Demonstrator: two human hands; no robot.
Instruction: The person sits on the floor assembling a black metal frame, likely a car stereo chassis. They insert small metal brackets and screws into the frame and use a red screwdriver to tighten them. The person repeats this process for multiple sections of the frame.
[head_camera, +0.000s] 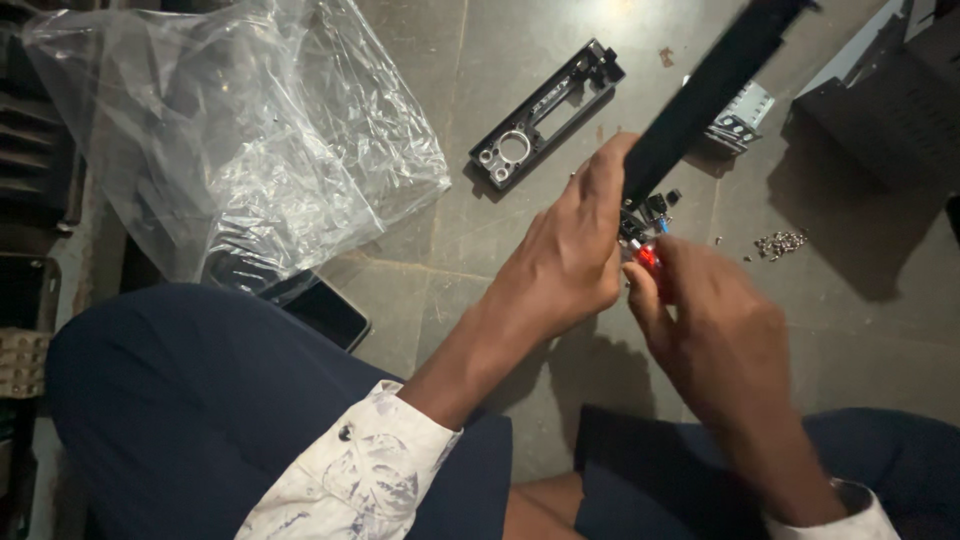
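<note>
My left hand grips the lower end of a long black panel that slants up toward the top right, blurred. Small black parts hang at its lower end. My right hand is closed around a small tool with a red tip, held against the panel's lower end right beside my left hand. Both hands hover over the grey stone floor, between my knees in dark blue trousers.
A black faceplate frame with a round hole lies on the floor above my hands. A crumpled clear plastic bag covers the upper left, with a dark phone below it. Several small screws lie at right, near a metal bracket and dark casing.
</note>
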